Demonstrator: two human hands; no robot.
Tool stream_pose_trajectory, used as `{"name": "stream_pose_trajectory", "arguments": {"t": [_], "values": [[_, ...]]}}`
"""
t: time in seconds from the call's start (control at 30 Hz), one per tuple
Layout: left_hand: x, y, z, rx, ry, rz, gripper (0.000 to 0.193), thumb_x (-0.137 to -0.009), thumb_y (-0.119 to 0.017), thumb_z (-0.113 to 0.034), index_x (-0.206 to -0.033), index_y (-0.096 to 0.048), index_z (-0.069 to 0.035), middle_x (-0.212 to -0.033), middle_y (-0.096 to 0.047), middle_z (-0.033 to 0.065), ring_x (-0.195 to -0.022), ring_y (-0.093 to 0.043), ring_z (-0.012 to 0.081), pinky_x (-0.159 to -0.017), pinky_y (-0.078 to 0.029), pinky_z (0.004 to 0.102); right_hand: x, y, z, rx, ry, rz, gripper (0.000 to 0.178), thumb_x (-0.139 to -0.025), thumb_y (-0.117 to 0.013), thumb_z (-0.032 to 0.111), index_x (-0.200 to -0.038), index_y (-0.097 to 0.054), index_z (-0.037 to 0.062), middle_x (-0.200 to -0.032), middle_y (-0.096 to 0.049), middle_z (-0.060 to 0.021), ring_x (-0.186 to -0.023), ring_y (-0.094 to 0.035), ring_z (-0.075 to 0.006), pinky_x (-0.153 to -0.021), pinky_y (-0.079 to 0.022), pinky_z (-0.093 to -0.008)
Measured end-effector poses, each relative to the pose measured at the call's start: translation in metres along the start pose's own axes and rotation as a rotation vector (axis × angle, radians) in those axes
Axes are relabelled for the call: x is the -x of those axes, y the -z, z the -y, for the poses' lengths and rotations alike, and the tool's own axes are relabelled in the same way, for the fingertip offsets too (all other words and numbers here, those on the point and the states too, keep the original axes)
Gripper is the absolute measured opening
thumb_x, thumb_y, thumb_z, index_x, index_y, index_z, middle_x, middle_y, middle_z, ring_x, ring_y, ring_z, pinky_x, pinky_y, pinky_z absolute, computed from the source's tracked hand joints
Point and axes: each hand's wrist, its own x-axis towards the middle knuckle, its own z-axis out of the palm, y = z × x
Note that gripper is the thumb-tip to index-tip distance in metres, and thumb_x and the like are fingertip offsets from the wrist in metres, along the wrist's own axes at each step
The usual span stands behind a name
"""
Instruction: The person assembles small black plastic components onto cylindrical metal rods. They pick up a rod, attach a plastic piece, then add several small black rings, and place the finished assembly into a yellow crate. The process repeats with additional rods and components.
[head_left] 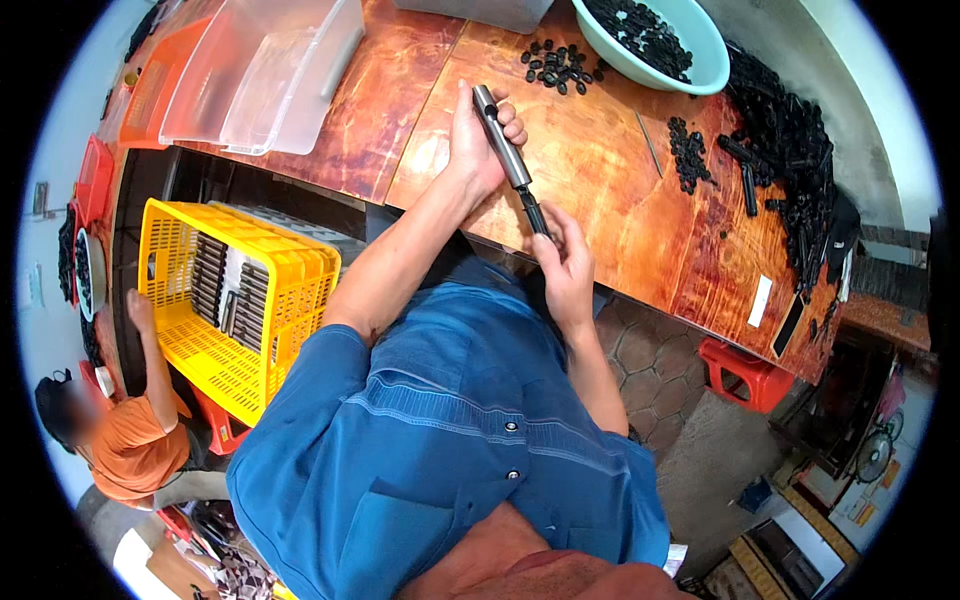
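Observation:
My left hand is wrapped round a grey metal tube with an opening near its upper end, held tilted over the table's front edge. A slim black rod-shaped part sits at the tube's lower end, in line with it. My right hand pinches this black part between thumb and fingers. How far the part reaches inside the tube is hidden.
On the wooden table lie small black pieces, a thin rod and a heap of black parts. A pale green basin stands behind. At left are a clear bin, a yellow crate holding tubes, and another person.

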Motion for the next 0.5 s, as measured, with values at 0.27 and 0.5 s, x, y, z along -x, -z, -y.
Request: {"name": "stream_pose_trajectory", "arguments": {"t": [0.27,0.5], "values": [[0.008,-0.017,0.014,-0.020,-0.048,-0.243,0.055,-0.100,-0.033,-0.070,-0.088,-0.046,-0.018,-0.062,-0.039,-0.0055,-0.050,-0.037,0.0117,-0.047,-0.031,0.0287,-0.015,-0.003,0.000,0.089,0.462,-0.375,0.075,-0.103,-0.037,0.060,-0.145,-0.039,-0.0029,-0.147,-0.044,-0.0177,-0.140,-0.039,-0.0292,-0.118,-0.025,-0.0453],[0.004,-0.022,0.003,-0.059,-0.118,-0.221,0.055,-0.100,-0.033,-0.070,-0.091,-0.045,-0.017,-0.063,-0.038,-0.0051,-0.051,-0.036,0.0107,-0.047,-0.032,0.0274,-0.023,-0.002,0.001,0.091,0.544,-0.387,0.072,-0.105,-0.032,0.057,-0.149,-0.034,-0.0001,-0.151,-0.038,-0.0160,-0.145,-0.031,-0.0284,-0.121,-0.018,-0.0450]]}}
